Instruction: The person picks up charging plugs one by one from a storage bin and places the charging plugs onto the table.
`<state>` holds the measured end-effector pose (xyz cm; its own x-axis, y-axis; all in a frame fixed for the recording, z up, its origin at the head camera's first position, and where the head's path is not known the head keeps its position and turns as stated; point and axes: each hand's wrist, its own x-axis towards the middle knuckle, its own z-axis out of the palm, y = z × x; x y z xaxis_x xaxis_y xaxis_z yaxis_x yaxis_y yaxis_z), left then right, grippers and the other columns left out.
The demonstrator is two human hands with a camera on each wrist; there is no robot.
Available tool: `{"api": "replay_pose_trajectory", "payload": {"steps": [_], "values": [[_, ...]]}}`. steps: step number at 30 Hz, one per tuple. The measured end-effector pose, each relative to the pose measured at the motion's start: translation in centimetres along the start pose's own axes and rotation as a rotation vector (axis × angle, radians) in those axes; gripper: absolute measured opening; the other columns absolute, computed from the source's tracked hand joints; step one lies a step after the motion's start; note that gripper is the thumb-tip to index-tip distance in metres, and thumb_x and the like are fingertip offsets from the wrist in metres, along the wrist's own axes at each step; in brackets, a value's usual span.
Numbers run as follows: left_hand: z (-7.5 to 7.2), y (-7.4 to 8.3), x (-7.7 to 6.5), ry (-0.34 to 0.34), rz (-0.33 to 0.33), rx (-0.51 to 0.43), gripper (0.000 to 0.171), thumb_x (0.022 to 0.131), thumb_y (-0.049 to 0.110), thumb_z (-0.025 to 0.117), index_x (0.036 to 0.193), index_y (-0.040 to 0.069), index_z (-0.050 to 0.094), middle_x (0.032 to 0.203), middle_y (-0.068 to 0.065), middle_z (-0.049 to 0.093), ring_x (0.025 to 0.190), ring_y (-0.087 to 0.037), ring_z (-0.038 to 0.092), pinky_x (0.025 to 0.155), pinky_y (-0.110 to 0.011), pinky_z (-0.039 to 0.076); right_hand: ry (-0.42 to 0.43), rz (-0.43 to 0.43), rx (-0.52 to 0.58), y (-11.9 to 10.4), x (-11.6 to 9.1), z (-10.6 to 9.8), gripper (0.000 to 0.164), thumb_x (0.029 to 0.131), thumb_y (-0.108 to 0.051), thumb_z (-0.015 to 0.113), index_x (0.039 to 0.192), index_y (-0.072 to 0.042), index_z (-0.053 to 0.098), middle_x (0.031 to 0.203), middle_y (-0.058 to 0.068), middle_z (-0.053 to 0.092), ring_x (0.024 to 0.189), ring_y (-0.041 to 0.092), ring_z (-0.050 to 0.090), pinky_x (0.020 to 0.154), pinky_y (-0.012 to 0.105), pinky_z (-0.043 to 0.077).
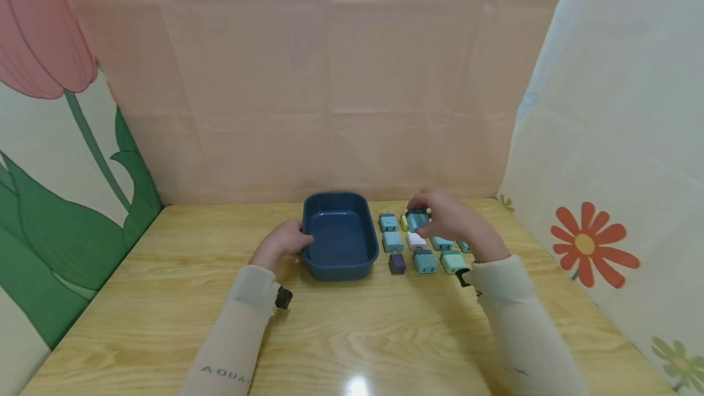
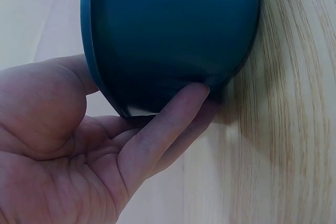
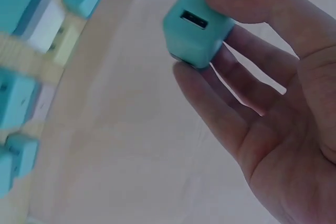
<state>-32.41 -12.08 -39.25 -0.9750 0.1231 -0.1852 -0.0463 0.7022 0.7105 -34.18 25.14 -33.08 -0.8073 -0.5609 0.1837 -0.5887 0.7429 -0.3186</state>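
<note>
My left hand (image 1: 280,243) grips the left wall of a deep blue plastic bin (image 1: 341,237), thumb over the rim and fingers against the outside in the left wrist view. The bin's inside is bare. In my right hand (image 1: 453,219) is a turquoise USB charger (image 3: 184,35), pinched between thumb and fingertips and lifted above the table; a dark USB slot faces the right wrist camera. Below that hand, several chargers stand in rows: a turquoise one (image 1: 388,223), a white one (image 1: 416,241), a yellow one (image 1: 404,222) and a dark purple one (image 1: 396,264) among them.
The wood-grain table (image 1: 330,335) reaches a pink cloth backdrop (image 1: 330,90) just behind the bin. Flower-printed cloths hang at left and right. A mint charger (image 1: 453,261) sits in the front row, close to my right wrist.
</note>
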Motion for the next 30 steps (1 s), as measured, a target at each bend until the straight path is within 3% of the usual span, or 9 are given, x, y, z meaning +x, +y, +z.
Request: {"api": "replay_pose_trajectory", "payload": {"steps": [7, 14, 20, 30], "values": [[0.0, -0.5, 0.1, 0.000, 0.001, -0.004, 0.030, 0.103, 0.015, 0.062, 0.121, -0.009, 0.069, 0.110, -0.022, 0.078, 0.085, -0.023, 0.077, 0.083, -0.038, 0.066, -0.088, 0.058, 0.040, 2.8, -2.3, -0.5, 0.039, 0.085, -0.004, 0.086, 0.123, 0.000, 0.075, 0.120, 0.018, 0.073, 0.110, 0.033, 0.070, 0.094, 0.053, 0.061], [-0.2, -0.8, -0.2, 0.005, 0.002, -0.013, 0.029, 0.104, 0.015, 0.062, 0.119, -0.008, 0.069, 0.104, -0.018, 0.077, 0.080, -0.019, 0.072, 0.081, -0.038, 0.066, -0.185, 0.163, 0.027, 5.5, -3.4, -1.4, 0.048, 0.084, -0.008, 0.091, 0.128, 0.002, 0.074, 0.127, 0.022, 0.074, 0.117, 0.043, 0.070, 0.096, 0.058, 0.060], [-0.5, -0.8, -0.3, 0.009, -0.002, -0.010, 0.030, 0.103, 0.015, 0.061, 0.120, -0.008, 0.070, 0.107, -0.019, 0.078, 0.083, -0.019, 0.073, 0.085, -0.039, 0.066, -0.235, 0.234, 0.021, 7.9, -4.1, -0.9, 0.047, 0.083, -0.011, 0.094, 0.126, -0.002, 0.076, 0.127, 0.022, 0.075, 0.119, 0.045, 0.071, 0.097, 0.057, 0.062], [-0.5, -0.6, -0.6, -0.002, -0.010, -0.039, 0.033, 0.105, 0.016, 0.061, 0.124, -0.009, 0.070, 0.112, -0.021, 0.078, 0.088, -0.022, 0.076, 0.088, -0.042, 0.066, -0.315, 0.311, 0.122, 11.3, -5.5, -0.2, 0.052, 0.081, -0.005, 0.093, 0.128, 0.001, 0.074, 0.131, 0.024, 0.072, 0.124, 0.046, 0.069, 0.097, 0.054, 0.063]]}}
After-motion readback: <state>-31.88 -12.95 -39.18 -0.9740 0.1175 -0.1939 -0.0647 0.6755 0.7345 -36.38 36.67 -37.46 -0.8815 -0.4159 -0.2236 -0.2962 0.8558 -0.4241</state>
